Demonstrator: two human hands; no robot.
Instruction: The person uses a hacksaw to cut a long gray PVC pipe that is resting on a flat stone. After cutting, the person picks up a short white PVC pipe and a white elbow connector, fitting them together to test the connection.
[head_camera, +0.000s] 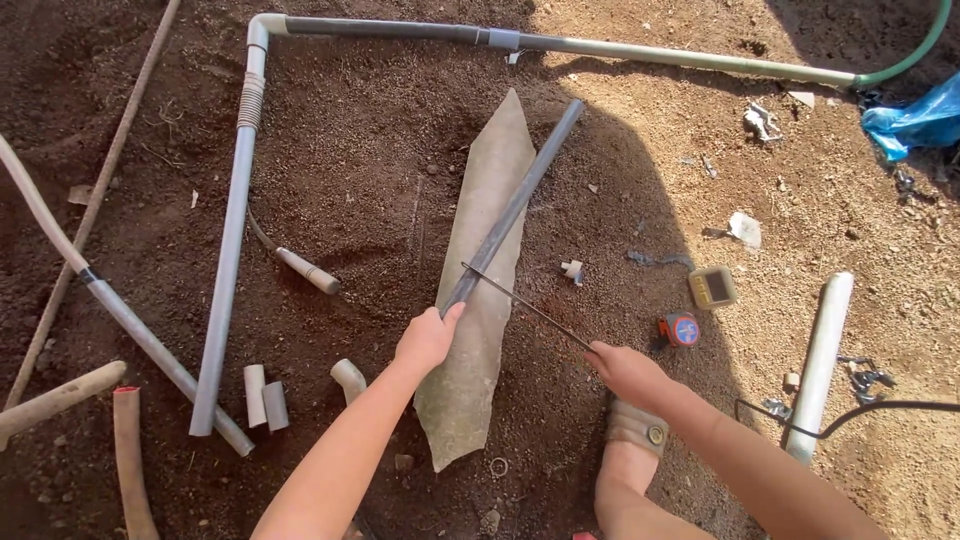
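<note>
Grey pipe (515, 205) on soil (360, 170); left hand (428, 338) fingers grip it, right hand (625, 370) fingers grip blade (525, 307).

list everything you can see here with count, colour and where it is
grey pipe: 1, dark grey, centre, lying along the sheet
curved sheet: 1, grey-green, centre on the soil
saw blade: 1, thin and dark, across the pipe's near end
pipe frame: 1, grey, bent along left and top
short fittings: 2, pale grey, lower left
elbow fitting: 1, pale, left of the sheet
tape measure: 1, orange and blue, right of centre
white pipe: 1, right
blue bag: 1, top right
green hose: 1, top right
left hand: 1, holding the pipe's near end
right hand: 1, gripping the blade
</note>
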